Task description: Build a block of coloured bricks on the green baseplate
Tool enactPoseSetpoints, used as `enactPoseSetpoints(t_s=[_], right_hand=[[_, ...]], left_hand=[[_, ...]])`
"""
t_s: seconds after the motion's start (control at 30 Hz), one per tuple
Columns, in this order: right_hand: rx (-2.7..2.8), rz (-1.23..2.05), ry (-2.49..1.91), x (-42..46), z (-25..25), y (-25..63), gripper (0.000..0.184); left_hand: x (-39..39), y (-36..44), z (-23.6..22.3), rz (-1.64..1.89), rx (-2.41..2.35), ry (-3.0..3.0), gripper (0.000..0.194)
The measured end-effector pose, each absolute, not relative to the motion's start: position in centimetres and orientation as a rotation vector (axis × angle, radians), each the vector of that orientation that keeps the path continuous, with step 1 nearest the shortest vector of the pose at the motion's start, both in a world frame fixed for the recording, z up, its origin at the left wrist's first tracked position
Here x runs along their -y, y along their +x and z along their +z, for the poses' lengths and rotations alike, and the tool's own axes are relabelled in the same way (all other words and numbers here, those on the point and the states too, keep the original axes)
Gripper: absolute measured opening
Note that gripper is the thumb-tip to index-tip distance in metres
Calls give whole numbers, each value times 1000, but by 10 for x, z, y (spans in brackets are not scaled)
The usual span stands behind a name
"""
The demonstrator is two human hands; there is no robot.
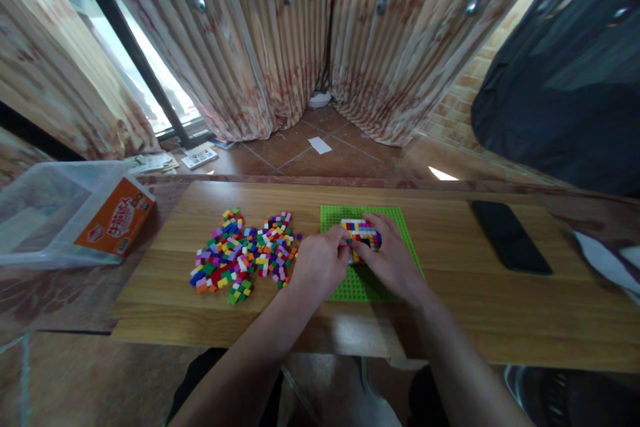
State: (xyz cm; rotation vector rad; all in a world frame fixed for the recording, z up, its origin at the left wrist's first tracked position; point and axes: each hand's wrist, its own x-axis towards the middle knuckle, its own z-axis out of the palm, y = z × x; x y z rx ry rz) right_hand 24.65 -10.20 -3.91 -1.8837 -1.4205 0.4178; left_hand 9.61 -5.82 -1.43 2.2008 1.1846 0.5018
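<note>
A small structure of multicoloured toy bricks (356,227) stands on a green studded baseplate (367,288). My right hand (393,259) grips its right side, with the thumb in front and the fingers behind. At the front left of the structure, my left hand (319,261) is closed in a pinch. Whatever lies between its fingertips is too small and too covered to make out. Both hands hide part of the structure. Left of the baseplate lies a loose heap of coloured bricks (235,257), spread in two joined piles.
The wooden table (450,320) carries a black phone (511,237) at the right. Beyond its left end sits a clear plastic bin (60,213) with an orange label. Curtains (260,67) hang behind the table, and a white paper (320,145) lies on the tiled floor.
</note>
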Motion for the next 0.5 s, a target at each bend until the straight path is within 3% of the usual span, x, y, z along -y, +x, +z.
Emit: enactPoseSetpoints(t_s=[0.5], right_hand=[[1447,408,-1850,100,-43,249,49]], left_hand=[[60,100,-21,589,-1207,2184,15]])
